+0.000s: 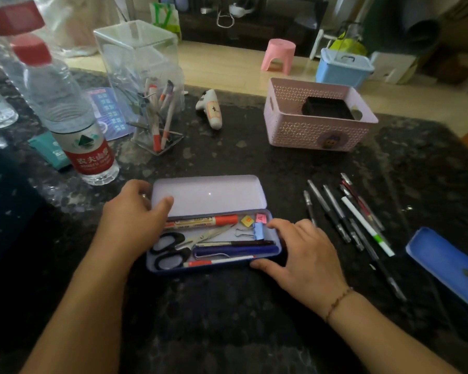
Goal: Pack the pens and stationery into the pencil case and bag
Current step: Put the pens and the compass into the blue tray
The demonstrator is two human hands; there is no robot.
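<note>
The left hand holds the lid up, thumb curled on it. The right hand grips the case at mid-frame, keeping it steady. Loose pens wait at right.

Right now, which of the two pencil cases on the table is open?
The purple pencil case between the left hand and right hand: its lid stands up, showing scissors and a red marker. The blue case at the right is closed.
</note>
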